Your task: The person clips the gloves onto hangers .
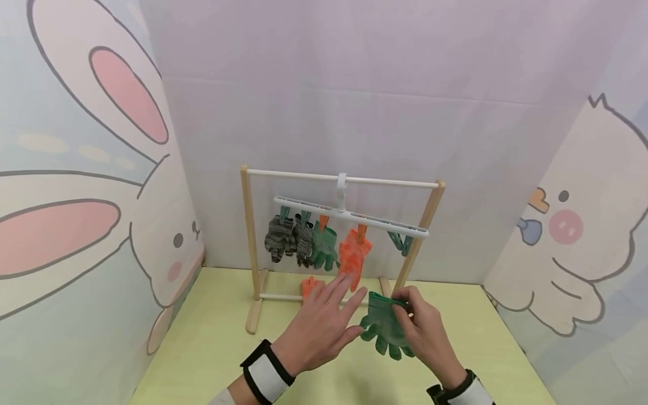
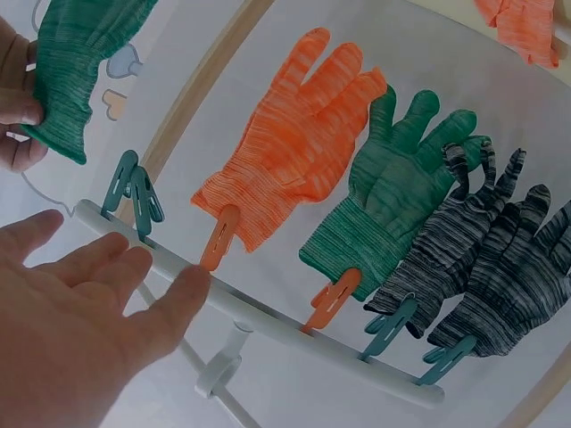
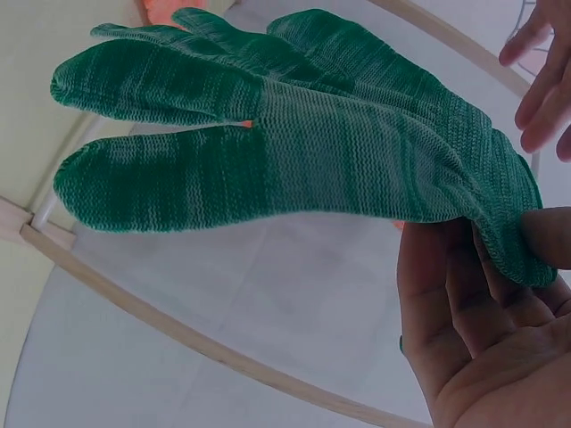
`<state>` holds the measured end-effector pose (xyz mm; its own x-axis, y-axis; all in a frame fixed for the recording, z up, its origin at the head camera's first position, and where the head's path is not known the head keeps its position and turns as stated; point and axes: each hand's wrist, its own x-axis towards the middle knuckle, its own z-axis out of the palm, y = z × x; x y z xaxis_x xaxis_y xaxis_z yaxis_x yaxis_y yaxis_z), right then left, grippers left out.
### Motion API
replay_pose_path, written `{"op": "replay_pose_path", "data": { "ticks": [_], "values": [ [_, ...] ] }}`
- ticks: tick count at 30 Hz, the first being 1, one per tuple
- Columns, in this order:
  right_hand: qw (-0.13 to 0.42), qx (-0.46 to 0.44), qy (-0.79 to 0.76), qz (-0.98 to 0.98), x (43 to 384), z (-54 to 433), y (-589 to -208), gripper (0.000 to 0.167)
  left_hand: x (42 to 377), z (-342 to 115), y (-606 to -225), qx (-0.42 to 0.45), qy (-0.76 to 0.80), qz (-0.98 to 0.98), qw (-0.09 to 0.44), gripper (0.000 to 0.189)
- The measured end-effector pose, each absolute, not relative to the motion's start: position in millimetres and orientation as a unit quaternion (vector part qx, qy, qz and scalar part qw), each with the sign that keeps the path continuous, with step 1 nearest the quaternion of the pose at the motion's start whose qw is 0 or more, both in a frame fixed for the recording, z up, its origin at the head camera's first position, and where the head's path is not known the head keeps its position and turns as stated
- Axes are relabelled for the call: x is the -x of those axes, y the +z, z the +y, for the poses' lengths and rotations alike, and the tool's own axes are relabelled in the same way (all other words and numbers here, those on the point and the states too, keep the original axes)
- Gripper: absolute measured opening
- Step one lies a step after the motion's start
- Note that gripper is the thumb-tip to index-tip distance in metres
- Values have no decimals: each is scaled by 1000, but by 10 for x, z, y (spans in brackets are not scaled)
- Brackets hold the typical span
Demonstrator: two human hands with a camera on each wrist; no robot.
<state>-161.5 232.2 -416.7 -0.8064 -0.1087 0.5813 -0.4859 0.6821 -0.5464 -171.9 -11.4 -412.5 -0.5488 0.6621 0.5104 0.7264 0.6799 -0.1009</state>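
Observation:
My right hand [image 1: 425, 334] pinches the cuff of a green knitted glove [image 1: 387, 323], whose fingers hang downward in the head view. My left hand [image 1: 321, 329] is held with its fingers extended, left of that glove and below a hanging orange glove [image 1: 352, 253]. In the left wrist view, an orange clothespin [image 2: 220, 239] clips the orange glove to a white hanger [image 2: 277, 323]. Beside it hang another green glove [image 2: 384, 187] and black-and-grey gloves [image 2: 508, 285], also clipped. Teal clothespins [image 2: 120, 183] at one hanger end hold no glove.
The hanger hooks over the top rail [image 1: 288, 175] of a rack with wooden posts [image 1: 250, 225]. Another orange glove [image 1: 309, 285] is low behind my left hand, by the rack's bottom bar. The yellow tabletop [image 1: 202, 337] meets cartoon-printed walls [image 1: 172, 236] on both sides.

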Motion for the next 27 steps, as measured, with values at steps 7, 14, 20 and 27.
{"op": "replay_pose_path", "data": {
  "ticks": [7,14,20,27],
  "values": [
    [295,-187,338,-874,1692,2281,-4162,20,1810,-63,-4130,393,-64,-880,260,70],
    [297,-179,315,-883,1778,2257,-4214,20,1945,16,-4167,388,-64,-879,271,78],
    [294,-188,281,-894,1819,2253,-4193,20,2018,55,-4178,392,-61,-876,273,86],
    [305,-199,267,-893,1848,2253,-4152,23,2110,95,-4142,404,-50,-874,266,93]
  ]
}}
